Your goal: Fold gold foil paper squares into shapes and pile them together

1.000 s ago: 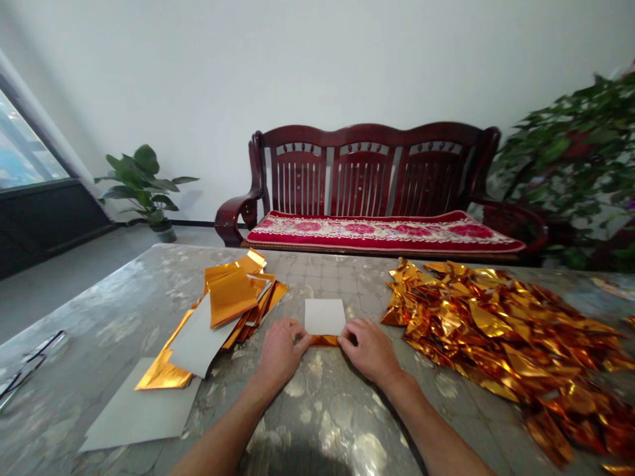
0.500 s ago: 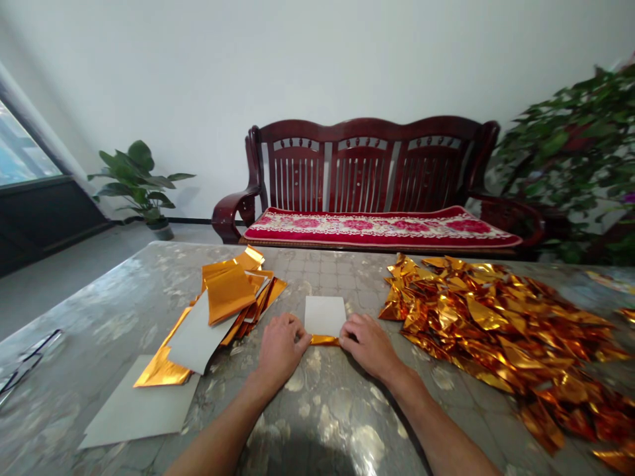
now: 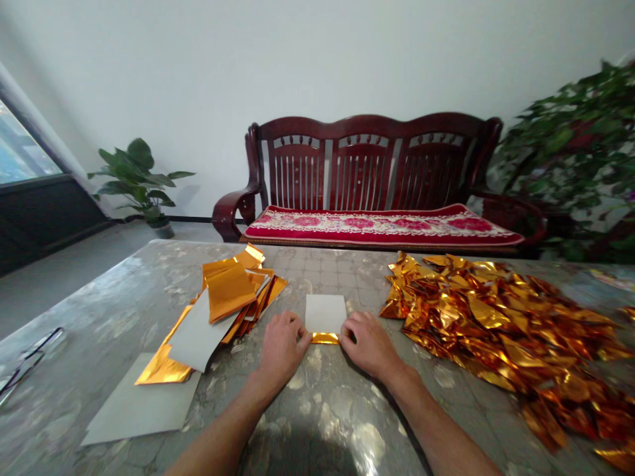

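A small sheet of gold foil paper (image 3: 325, 313) lies flat on the table with its pale side up. Its near edge is turned over into a narrow shiny gold strip. At the left end of that strip, my left hand (image 3: 284, 340) pinches the paper between thumb and fingers. My right hand (image 3: 368, 342) pinches the opposite end in the same way. Left of my hands is a loose stack of gold foil sheets (image 3: 231, 291), some showing their pale backs. To the right spreads a large heap of folded gold foil pieces (image 3: 476, 317).
Larger pale sheets (image 3: 143, 403) lie under the stack at the near left. Eyeglasses (image 3: 32, 363) rest at the left of the patterned table (image 3: 297, 436). A wooden bench (image 3: 360, 172) with a red floral cover stands beyond, between a potted plant (image 3: 143, 178) and leafy greenery (image 3: 570, 145).
The folded gold strip at the sheet's near edge now looks flatter and brighter. Both hands stay at its ends, with hardly any shift.
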The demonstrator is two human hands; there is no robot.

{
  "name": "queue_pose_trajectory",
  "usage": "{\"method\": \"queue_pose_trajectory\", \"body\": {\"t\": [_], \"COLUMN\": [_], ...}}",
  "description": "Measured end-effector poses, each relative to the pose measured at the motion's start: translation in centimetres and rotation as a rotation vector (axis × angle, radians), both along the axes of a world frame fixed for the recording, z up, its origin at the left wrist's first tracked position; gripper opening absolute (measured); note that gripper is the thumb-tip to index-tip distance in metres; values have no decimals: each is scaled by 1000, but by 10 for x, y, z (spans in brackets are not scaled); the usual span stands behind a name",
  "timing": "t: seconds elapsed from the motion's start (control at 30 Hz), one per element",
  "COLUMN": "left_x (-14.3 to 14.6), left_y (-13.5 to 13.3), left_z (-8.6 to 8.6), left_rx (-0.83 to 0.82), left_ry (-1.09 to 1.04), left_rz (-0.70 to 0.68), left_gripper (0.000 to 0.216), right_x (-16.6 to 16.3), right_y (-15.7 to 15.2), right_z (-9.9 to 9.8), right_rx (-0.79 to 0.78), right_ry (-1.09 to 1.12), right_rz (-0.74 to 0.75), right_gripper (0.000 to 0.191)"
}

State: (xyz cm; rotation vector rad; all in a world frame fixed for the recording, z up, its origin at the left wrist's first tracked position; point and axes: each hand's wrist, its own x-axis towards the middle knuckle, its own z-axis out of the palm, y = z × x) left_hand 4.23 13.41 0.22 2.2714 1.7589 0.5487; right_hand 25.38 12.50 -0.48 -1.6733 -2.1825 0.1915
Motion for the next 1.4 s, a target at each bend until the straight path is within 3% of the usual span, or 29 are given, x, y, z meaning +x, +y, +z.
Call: {"method": "queue_pose_trajectory", "body": {"t": [0.4,0.5,0.63,0.77,0.97,1.27,1.4], "left_x": [2,3,5,6,8,13,22], "left_y": [-4,-6,-6,-9,-20,-35,-44], "left_z": [-4,-3,-7,-13,-10,-6,-5], "left_rx": [126,198,169,173,171,78,24], "left_ry": [9,13,80,148,275,326,360], "left_rz": [4,-90,-303,-375,-365,-302,-298], "left_gripper": [6,11,15,17,16,30,29], "right_x": [-2,-4,-9,-23,-32,3,9], "right_y": [-3,-3,-6,-11,-15,-6,-2], "right_z": [4,4,2,2,2,-5,-5], "right_rx": [-10,-26,-4,40,42,9,29], "right_ry": [-14,7,-24,-77,-78,-68,-74], "right_rz": [-78,-102,-154,-217,-241,-225,-313], "right_gripper": [7,6,14,18,29,25,21]}}
